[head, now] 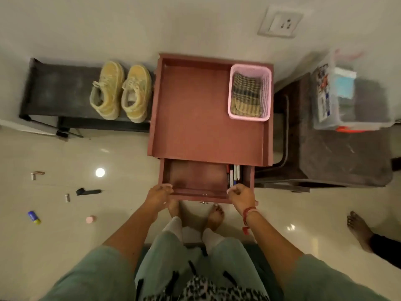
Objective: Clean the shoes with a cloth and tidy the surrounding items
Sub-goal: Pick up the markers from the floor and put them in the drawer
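Shoes (120,91), a yellowish pair, sit side by side at the right end of the black low rack (58,88), right up against the reddish-brown surface (195,116). In that surface's far right corner stands a pink basket (230,90) with the checked cloth (246,94) folded inside. Below, the drawer (195,177) is open, pens (234,175) lined along its right side. Left hand (159,195) grips the drawer's front edge at the left corner, fingers (167,187) curled over it; right hand (240,195) grips the right corner likewise. Out on the floor (54,235) to the left lie a blue-and-yellow tube (34,217) and a small pink bottle (90,219), well apart.
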A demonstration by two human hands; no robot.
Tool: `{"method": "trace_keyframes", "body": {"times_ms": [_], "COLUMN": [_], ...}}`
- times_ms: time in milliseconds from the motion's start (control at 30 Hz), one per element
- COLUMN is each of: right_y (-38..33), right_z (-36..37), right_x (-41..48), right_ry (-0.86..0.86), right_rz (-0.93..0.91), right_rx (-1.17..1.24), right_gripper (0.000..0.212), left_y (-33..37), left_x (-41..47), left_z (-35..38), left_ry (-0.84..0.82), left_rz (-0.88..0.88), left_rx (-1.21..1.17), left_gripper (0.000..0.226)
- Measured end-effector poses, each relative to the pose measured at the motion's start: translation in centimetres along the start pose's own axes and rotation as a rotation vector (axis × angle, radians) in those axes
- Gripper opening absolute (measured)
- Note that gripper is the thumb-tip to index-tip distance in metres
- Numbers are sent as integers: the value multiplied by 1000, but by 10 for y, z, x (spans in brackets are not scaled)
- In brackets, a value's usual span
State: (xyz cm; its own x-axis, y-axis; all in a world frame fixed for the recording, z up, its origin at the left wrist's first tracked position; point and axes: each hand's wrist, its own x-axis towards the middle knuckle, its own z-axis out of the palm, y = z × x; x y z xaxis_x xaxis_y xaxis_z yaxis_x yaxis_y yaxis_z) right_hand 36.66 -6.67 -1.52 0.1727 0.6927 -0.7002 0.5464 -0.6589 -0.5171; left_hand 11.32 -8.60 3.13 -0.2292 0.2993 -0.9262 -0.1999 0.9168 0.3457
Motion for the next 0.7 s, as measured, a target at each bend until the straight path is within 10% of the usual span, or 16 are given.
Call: {"method": "trace_keyframes", "body": {"times_ms": [300, 700], "right_y": [-74, -207], "right_z": [-56, 88], "right_x": [-112, -132], "right_ry": [-94, -374], "right_rz": [-187, -291], "right_rx": [-194, -581], "right_gripper": [30, 19], "left_y": [-32, -111], "left_x": [-117, -133], "left_z": [-97, -235], "left_ry": [110, 223], "left_rz": [66, -42], "left_rx": [-309, -664], "left_gripper": [29, 8]}}
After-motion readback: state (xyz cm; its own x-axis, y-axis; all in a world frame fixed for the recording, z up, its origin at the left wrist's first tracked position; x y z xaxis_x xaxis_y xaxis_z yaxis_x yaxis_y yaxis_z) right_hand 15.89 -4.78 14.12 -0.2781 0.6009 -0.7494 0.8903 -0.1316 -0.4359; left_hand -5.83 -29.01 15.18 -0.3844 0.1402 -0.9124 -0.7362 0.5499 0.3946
